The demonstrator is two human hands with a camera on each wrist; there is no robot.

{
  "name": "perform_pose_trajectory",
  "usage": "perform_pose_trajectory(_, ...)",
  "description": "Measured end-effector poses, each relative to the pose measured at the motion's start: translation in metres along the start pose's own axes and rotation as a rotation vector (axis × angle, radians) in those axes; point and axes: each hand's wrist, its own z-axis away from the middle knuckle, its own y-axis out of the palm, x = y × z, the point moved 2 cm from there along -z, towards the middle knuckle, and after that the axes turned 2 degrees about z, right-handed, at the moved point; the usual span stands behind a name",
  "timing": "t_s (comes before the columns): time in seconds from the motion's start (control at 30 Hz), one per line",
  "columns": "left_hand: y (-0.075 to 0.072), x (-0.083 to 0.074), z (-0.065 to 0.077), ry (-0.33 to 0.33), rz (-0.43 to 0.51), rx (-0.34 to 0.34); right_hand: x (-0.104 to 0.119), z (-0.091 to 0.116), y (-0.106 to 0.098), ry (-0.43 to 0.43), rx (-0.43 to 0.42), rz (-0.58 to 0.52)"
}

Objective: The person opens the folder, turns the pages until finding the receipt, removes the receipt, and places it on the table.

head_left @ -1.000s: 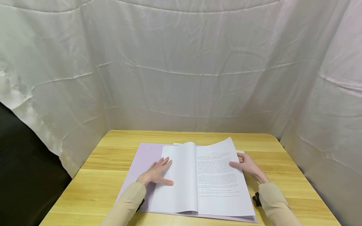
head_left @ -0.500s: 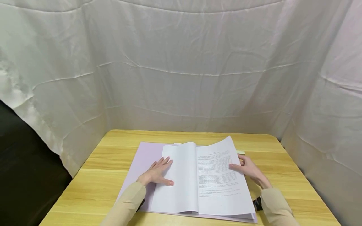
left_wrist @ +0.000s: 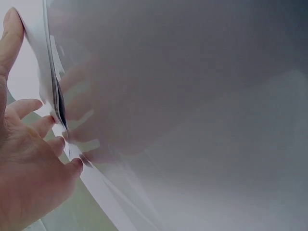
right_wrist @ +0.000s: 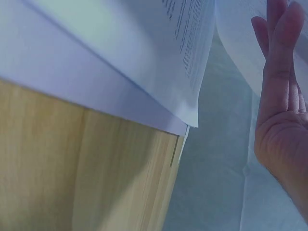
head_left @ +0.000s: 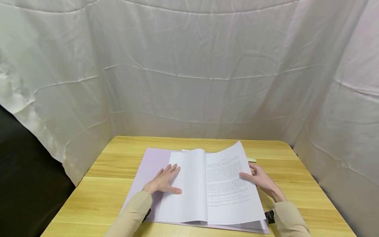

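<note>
A lilac folder (head_left: 149, 166) lies spread on the table under a bundle of white paper. Blank backs of turned sheets (head_left: 192, 191) cover its left half, and my left hand (head_left: 162, 182) rests on them with fingers spread. On the right is a printed page (head_left: 226, 184), its upper right corner lifted. My right hand (head_left: 261, 179) pinches that page's right edge, thumb on top and the other fingers partly hidden underneath. The left wrist view has my left hand (left_wrist: 33, 154) beside a glossy surface (left_wrist: 192, 120) that mirrors its fingers. My right hand (right_wrist: 284, 91) is at the right of its wrist view.
The folder lies on a wooden table (head_left: 88, 194) with rounded far corners. A pale yellowish strip (head_left: 251, 160) sticks out past the paper at the right. Pale cloth (head_left: 189, 72) hangs behind and at both sides. Something black (head_left: 26, 174) shows at the far left.
My right hand has shifted slightly toward me with the page's edge, and the page's lower right corner has lifted a little from the sheets below. The left hand has stayed in place.
</note>
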Motion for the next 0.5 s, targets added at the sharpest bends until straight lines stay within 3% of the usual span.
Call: perform_pose_trajectory(0.5,-0.002,0.005,0.0,0.046,0.113,0.0,0.002,0.004,0.012,0.003,0.042,-0.123)
